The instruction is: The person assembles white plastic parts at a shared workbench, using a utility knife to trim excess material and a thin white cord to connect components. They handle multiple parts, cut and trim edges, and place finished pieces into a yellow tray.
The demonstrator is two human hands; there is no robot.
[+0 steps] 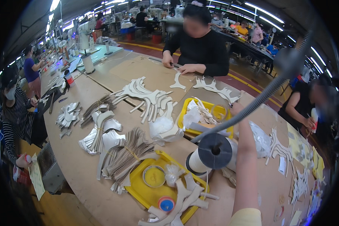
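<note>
— Where is our right hand now?

— It is stretched far over the table, at the end of the row of white branched pieces. These lie flat on the brown board, just behind the far yellow tray and in front of the co-worker in black. Our left hand is not in the picture.

— Do our fingers hold a piece?

— We cannot tell. The hand is small here, and the grey flexible hose passes just under it. It seems to touch the nearest end of the row, but whether the fingers are closed or loose is not visible.

— What could go wrong, in our opinion?

— Two things. Our forearm is very near to the hose and passes close by the big thread spool, so lowering the arm or moving it sideways could knock one of them. Also the pieces overlap, and their prongs may hook together, so pulling one could drag its neighbours out of order, toward the co-worker's hand.

— How do the pieces lie?

— Their long axis goes from upper left to lower right, roughly along the far table edge. The lower right end points to our hand, and the prongs stick out sideways from this line.
</note>
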